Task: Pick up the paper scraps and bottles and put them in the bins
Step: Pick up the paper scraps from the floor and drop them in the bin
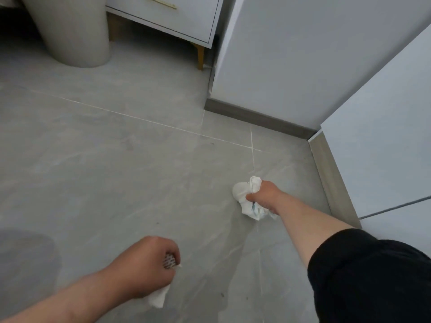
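My right hand (264,197) reaches out low over the grey tiled floor and grips a bunch of crumpled white paper scraps (245,194), which stick out on both sides of the fist. Nearer to me, my left hand (149,266) is curled around another white paper scrap (158,298); one end hangs below the fist and a patterned bit shows between the fingers. A tall beige bin (70,31) stands at the far left; only its lower body shows, its opening is out of frame. No bottles are in view.
A white cabinet (168,17) on wooden legs stands beside the bin. A white wall corner with grey skirting (256,117) juts in at the right, and white panels (384,136) line the right edge. A grey shadow lies on the floor at lower left.
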The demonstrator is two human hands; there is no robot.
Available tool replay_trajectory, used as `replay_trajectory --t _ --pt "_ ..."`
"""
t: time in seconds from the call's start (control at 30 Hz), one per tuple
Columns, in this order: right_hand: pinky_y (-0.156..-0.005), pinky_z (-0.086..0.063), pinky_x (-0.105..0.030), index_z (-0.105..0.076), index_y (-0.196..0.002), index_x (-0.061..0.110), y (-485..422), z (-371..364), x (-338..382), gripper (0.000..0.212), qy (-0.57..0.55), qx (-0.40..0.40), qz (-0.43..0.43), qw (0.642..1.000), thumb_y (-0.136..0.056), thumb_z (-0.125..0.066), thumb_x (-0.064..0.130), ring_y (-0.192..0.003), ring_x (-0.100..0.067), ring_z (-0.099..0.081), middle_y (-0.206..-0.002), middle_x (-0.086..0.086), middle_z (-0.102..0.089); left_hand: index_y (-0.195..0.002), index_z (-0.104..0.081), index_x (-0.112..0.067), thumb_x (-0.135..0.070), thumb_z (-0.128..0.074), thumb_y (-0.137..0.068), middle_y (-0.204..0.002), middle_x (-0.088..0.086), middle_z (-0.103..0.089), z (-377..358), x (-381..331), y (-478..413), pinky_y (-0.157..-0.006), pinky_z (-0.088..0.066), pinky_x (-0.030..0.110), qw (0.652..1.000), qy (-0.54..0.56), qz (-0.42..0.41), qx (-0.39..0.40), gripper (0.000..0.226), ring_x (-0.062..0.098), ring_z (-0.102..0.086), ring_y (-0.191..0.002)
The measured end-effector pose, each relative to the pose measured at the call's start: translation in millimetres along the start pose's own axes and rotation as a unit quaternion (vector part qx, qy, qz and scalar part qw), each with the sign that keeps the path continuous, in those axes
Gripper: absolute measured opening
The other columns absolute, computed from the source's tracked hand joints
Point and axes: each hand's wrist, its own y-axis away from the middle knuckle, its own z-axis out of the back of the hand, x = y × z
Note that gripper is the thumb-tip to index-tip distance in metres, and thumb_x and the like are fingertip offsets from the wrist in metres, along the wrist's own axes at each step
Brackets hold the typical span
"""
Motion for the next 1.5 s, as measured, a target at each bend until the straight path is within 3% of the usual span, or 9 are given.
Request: replay_trajectory --t 0.23,0.43,0.53,0.67,0.87,0.97,1.1,1.27,1.5 --pt "-0.076 -0.042 -0.026 -0.060 -0.117 0.003 21 -13 2 0.036 -0.034 -0.037 0.017 0.999 -0.083 -0.067 0.009 -0.089 -0.022 -0.057 -0.110 -0.014 -0.064 -0.056 -0.061 -0.034 -0.009 -0.073 -0.067 -0.057 -0.011 -0.063 44 -3 -5 -0.049 -0.042 0.006 0.987 0.114 0.073 -0.088 0.029 -0.010 -0.057 -0.053" --pt "-0.063 -0.048 -0.027 -0.060 -0.113 0.009 61 -10 48 0.033 -0.169 -0.027 0.049 0.984 -0.081 -0.069 0.010 -0.081 -0.021 -0.062 -0.093 -0.005 -0.063 -0.073 -0.070 -0.018 -0.003 -0.072 -0.072 -0.060 0.003 -0.062 91 -37 -6 -0.032 -0.041 0.021 0.937 0.292 0.118 -0.153 0.015 0.006 -0.053 -0.034" --pt "-0.073 -0.055 -0.033 -0.060 -0.114 0.010 86 -5 79 0.037 -0.208 -0.014 0.074 0.975 -0.080 -0.072 0.013 -0.087 -0.022 -0.066 -0.097 -0.005 -0.067 -0.075 -0.068 -0.020 -0.006 -0.073 -0.073 -0.065 0.005 -0.062 120 -54 -1 -0.032 -0.038 0.019 0.924 0.321 0.117 -0.174 0.015 0.014 -0.055 -0.040" --pt "-0.054 -0.050 -0.024 -0.057 -0.097 0.016 125 3 123 0.017 -0.239 0.029 0.113 0.964 -0.083 -0.064 0.010 -0.078 -0.022 -0.067 -0.092 -0.008 -0.068 -0.080 -0.066 -0.015 -0.004 -0.071 -0.077 -0.071 0.008 -0.063 169 -81 20 -0.032 -0.040 0.019 0.899 0.377 0.097 -0.199 0.012 0.015 -0.058 -0.045" --pt "-0.071 -0.053 -0.038 -0.056 -0.110 0.003 177 -6 171 0.024 -0.287 0.079 0.109 0.948 -0.087 -0.063 0.004 -0.083 -0.032 -0.068 -0.102 -0.021 -0.069 -0.081 -0.066 -0.017 -0.008 -0.073 -0.079 -0.083 0.007 -0.069 273 -105 79 -0.042 -0.047 0.021 0.894 0.372 0.034 -0.245 0.011 0.020 -0.067 -0.067" --pt "-0.067 -0.052 -0.040 -0.051 -0.110 0.000 200 -12 188 0.029 -0.257 0.101 0.126 0.953 -0.086 -0.065 0.007 -0.075 -0.034 -0.065 -0.093 -0.024 -0.066 -0.079 -0.068 -0.017 -0.006 -0.072 -0.078 -0.077 0.005 -0.070 315 -79 122 -0.050 -0.049 0.023 0.899 0.341 0.022 -0.274 0.011 0.019 -0.068 -0.068" --pt "-0.084 -0.051 -0.063 -0.056 -0.107 0.006 212 -26 207 0.074 -0.205 0.115 0.112 0.966 -0.049 -0.091 0.037 -0.081 -0.042 -0.068 -0.091 -0.024 -0.068 -0.078 -0.069 -0.017 -0.005 -0.070 -0.079 -0.080 0.007 -0.069 348 -24 184 -0.062 -0.054 0.029 0.891 0.291 0.065 -0.341 0.011 0.021 -0.067 -0.073" --pt "-0.067 -0.054 -0.040 -0.061 -0.099 0.009 246 -52 277 0.017 -0.161 0.081 0.217 0.959 -0.084 -0.068 0.009 -0.077 -0.033 -0.067 -0.086 -0.016 -0.069 -0.088 -0.070 -0.013 -0.004 -0.069 -0.080 -0.080 0.012 -0.070 346 45 246 -0.065 -0.055 0.033 0.854 0.290 0.160 -0.401 0.012 0.020 -0.066 -0.067" --pt "-0.077 -0.059 -0.046 -0.063 -0.098 0.009 296 -93 368 0.017 -0.200 0.154 0.324 0.912 -0.081 -0.068 0.007 -0.079 -0.029 -0.072 -0.090 -0.013 -0.073 -0.077 -0.072 -0.017 0.004 -0.056 -0.079 -0.071 0.011 -0.067 308 116 292 -0.061 -0.048 0.034 0.812 0.284 0.254 -0.442 0.027 0.023 -0.059 -0.062"
